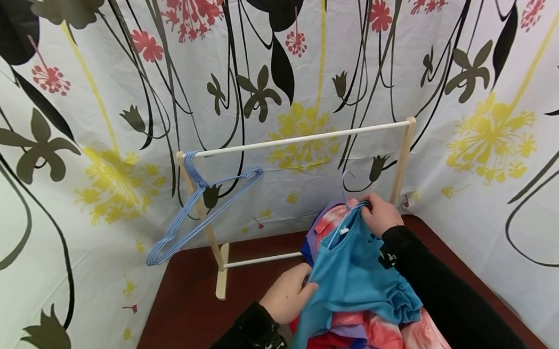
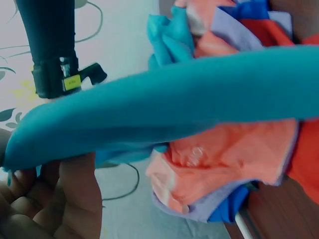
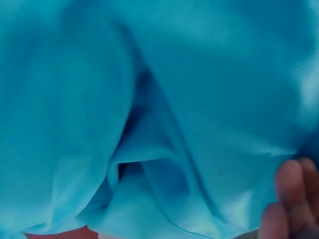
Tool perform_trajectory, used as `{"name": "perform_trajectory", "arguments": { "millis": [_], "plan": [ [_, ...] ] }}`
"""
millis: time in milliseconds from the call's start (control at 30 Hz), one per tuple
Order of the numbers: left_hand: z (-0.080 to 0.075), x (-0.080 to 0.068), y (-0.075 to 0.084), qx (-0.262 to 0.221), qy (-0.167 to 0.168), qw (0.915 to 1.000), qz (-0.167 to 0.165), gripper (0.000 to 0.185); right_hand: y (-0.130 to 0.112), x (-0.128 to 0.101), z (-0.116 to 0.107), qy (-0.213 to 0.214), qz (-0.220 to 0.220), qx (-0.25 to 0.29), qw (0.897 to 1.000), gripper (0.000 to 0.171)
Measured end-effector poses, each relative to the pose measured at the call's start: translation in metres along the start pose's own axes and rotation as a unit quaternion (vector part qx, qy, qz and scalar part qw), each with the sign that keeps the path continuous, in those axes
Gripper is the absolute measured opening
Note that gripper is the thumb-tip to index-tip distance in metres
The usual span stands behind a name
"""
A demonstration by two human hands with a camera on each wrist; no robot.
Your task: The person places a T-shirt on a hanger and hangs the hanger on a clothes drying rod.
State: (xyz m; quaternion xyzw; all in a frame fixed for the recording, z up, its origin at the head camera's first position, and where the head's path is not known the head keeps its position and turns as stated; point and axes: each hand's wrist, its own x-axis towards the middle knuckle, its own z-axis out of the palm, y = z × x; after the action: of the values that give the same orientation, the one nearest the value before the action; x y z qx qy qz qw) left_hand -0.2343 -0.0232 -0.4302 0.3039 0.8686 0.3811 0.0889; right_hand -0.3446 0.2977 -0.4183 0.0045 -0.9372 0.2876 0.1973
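While turquoise cotton shirt (image 1: pixel 358 276) lies atop clothes pile (image 1: pixel 395 333), right hand (image 1: pixel 380 213) grip pinching collar beside blue wire hanger (image 1: pixel 350 191); left hand (image 1: pixel 289 294) grip clamped on sleeve edge. Threading step; next likely seating hanger shoulders.

Bare rail (image 1: pixel 306 138) right of the bunched hangers (image 1: pixel 200 211) (clothes heap (image 1: pixel 390 333) crowding the table (image 1: pixel 187 308)).

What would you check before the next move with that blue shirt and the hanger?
1. Right hand grips the turquoise shirt at its collar: ok.
2. Left hand holds the shirt's side: ok.
3. Hanger seated inside the collar: cannot tell; only the hook shows.
4. Free space on the rack rail: ok.
5. Spare hangers bunched at the rail's left end, apart from the shirt: ok.
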Motion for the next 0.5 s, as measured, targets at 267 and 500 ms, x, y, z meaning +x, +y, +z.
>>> {"name": "perform_trajectory", "arguments": {
  "millis": [267,500],
  "plan": [
    [0.005,0.004,0.021,-0.034,-0.040,0.9982,0.032,0.015,-0.012,0.003,-0.010,-0.002,0.024,-0.014,1.000,0.032],
    [0.011,0.017,0.040,-0.062,-0.051,0.9946,0.066,0.013,-0.021,0.005,-0.023,-0.002,0.010,0.007,1.000,0.033]
  ]
}}
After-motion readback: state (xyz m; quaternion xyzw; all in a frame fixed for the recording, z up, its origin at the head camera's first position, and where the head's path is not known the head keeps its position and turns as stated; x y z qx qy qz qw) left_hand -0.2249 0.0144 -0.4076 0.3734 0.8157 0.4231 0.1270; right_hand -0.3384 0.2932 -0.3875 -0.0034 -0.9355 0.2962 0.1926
